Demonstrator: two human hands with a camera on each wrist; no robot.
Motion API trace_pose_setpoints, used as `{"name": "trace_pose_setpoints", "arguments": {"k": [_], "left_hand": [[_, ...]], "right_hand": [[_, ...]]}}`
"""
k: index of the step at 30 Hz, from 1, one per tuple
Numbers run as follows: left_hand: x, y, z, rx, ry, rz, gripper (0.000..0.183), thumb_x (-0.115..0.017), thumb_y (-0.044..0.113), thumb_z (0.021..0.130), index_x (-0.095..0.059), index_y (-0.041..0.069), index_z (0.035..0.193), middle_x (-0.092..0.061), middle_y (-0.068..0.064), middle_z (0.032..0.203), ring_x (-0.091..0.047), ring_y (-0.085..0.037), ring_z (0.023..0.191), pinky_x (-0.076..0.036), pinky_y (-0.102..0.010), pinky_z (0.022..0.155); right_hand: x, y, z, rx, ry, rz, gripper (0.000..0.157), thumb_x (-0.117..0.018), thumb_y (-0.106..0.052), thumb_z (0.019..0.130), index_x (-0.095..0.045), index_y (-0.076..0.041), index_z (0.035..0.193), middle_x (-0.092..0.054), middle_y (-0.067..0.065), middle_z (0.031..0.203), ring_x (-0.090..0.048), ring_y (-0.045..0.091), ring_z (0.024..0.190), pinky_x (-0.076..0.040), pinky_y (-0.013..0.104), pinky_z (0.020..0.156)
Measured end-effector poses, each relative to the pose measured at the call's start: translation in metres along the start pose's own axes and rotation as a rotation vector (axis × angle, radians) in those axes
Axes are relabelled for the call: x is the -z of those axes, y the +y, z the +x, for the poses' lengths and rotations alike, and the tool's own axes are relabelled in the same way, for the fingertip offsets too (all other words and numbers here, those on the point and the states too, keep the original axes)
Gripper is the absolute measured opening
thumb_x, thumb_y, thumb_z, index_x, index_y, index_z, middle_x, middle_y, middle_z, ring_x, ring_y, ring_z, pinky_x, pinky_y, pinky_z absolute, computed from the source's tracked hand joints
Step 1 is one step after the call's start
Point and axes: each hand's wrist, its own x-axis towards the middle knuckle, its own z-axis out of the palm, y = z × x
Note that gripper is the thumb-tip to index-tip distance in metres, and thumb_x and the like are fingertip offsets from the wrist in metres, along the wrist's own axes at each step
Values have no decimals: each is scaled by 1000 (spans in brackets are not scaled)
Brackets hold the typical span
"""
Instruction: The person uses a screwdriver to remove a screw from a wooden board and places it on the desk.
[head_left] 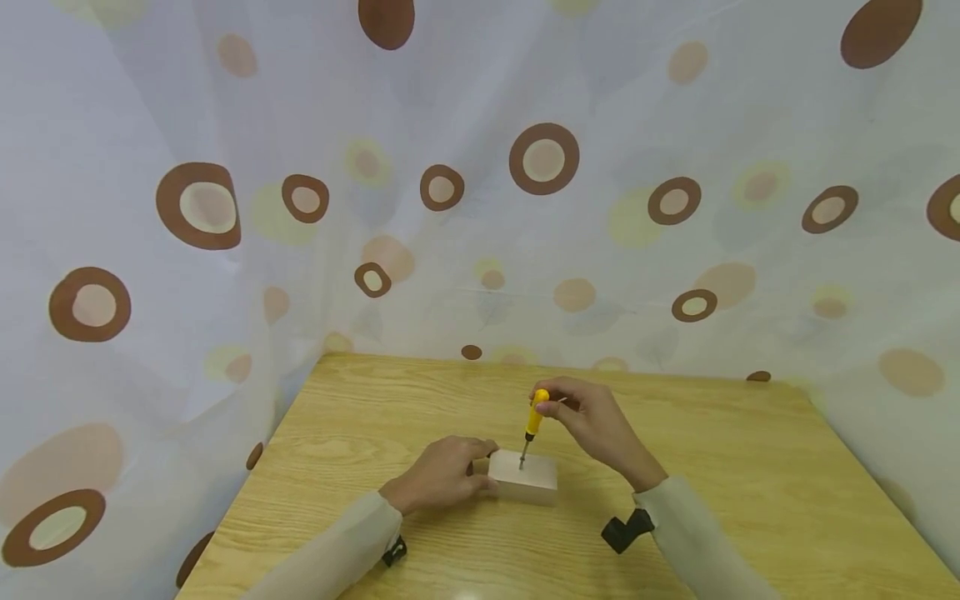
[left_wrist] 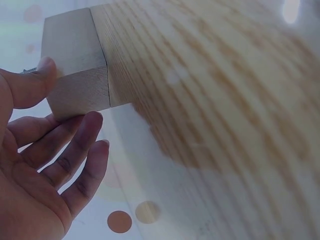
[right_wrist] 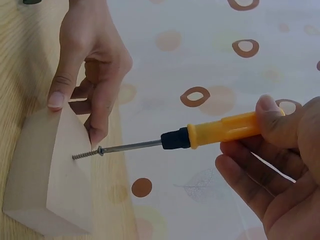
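A pale wooden block [head_left: 522, 493] lies on the table with my left hand [head_left: 442, 475] gripping its left end, thumb on the near side and fingers on the far side. My right hand [head_left: 596, 423] pinches the yellow handle of a screwdriver [head_left: 536, 417] between thumb and fingers. The screwdriver stands nearly upright, leaning slightly to the right in the head view. In the right wrist view, its tip meets the head of a screw [right_wrist: 86, 155]. That screw stands in the block's top face, most of its thread showing above the wood.
The wood-grain table [head_left: 375, 400] reaches back to a white curtain [head_left: 480, 100] printed with brown rings and spots, which also hangs at the left and right sides. A dark wrist strap mount [head_left: 627, 530] sits at the right cuff, close over the tabletop.
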Motion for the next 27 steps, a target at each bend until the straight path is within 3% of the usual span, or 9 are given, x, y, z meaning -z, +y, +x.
{"name": "trace_pose_setpoints", "arguments": {"k": [6, 10, 14, 18, 23, 27], "left_hand": [[0, -2, 0, -1, -1, -14, 56, -74, 41, 95, -65, 8, 139, -69, -1, 132, -56, 1, 70, -48, -19, 65], [0, -3, 0, -13, 7, -4, 55, -74, 41, 95, -65, 7, 138, -69, -1, 131, -56, 1, 71, -48, -20, 66], [-1, -4, 1, -15, 8, 6, 56, -74, 41, 95, -65, 7, 138, -69, -3, 131, -55, 1, 70, -48, -20, 66], [-1, -4, 1, -11, 9, 4, 57, -74, 42, 95, -65, 6, 138, -69, -4, 132, -54, 0, 69, -47, -21, 65], [-1, -3, 0, -12, 8, 11, 57, -74, 41, 95, -64, 6, 139, -68, -4, 133, -54, -1, 70, -47, -21, 67], [0, -3, 1, -5, 1, 3, 57, -73, 42, 95, -64, 7, 139, -68, -1, 132, -55, 0, 70, -47, -21, 67]], "right_hand": [[-5, -2, 1, -7, 38, -19, 20, -78, -31, 93, -76, -16, 106, -74, -9, 94, -70, 8, 80, -57, 30, 72], [-7, -3, 1, 29, 80, -50, 17, -78, -26, 93, -78, -15, 106, -76, -7, 95, -71, 7, 82, -57, 30, 73], [-5, -4, 2, 72, 15, 5, 16, -73, -16, 96, -77, -15, 111, -77, -1, 105, -73, 11, 90, -59, 31, 79], [-3, -4, 3, 56, -42, 50, 19, -70, -17, 99, -75, -16, 118, -76, 2, 107, -73, 13, 93, -58, 30, 81], [-5, -4, 1, -3, 23, 50, 23, -76, -25, 95, -71, -15, 116, -75, -3, 99, -72, 14, 84, -57, 29, 74], [-5, -3, 0, 13, 32, 75, 16, -76, -20, 94, -73, -15, 109, -75, -5, 98, -73, 15, 85, -58, 30, 76]]}}
